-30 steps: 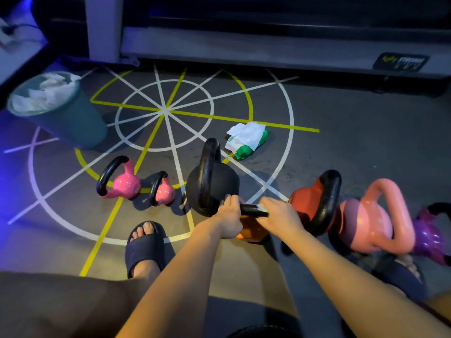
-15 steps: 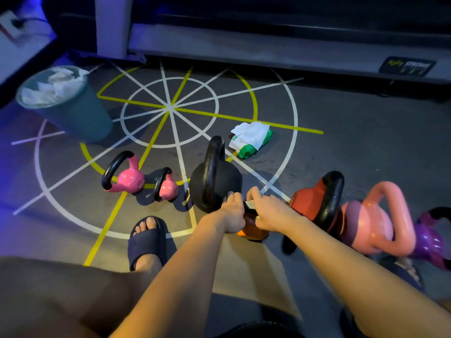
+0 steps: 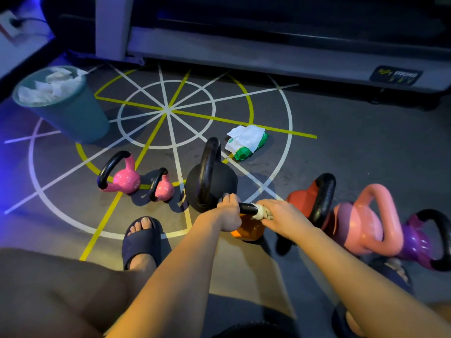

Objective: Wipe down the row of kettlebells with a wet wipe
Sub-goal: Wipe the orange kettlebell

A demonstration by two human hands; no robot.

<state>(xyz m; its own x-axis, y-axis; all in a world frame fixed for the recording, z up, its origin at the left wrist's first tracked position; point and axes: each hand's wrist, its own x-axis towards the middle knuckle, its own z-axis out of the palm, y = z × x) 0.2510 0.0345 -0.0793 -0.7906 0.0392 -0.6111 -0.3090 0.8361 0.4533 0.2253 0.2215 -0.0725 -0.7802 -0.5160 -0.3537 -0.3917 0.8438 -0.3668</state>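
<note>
Left hand (image 3: pixel 229 213) grips the left end of the black handle (image 3: pixel 247 208) of the orange kettlebell (image 3: pixel 249 230), fingers curled round the bar; right hand (image 3: pixel 280 215) closes on the right part of the same handle with the wet wipe (image 3: pixel 262 212) bunched under its fingers, pressed to the bar; hands close together, short bare stretch of handle between them.

Orange kettlebell sits on the floor near the person, body partly hidden under both hands; in the row, large black kettlebell (image 3: pixel 212 184) just beside it on the left, red kettlebell (image 3: pixel 302 193) on the right; further right a salmon-pink kettlebell (image 3: pixel 361 223), then a purple kettlebell (image 3: pixel 417 242) at the frame edge; left of the black one, two small pink kettlebells (image 3: pixel 124 179), side by side.

Wipe pack (image 3: pixel 246 142), white and green, lies on the floor beyond the row; teal bin (image 3: pixel 70 113) at far left holds crumpled white wipes; dark slipper (image 3: pixel 142 240) on the foot near left.
</note>
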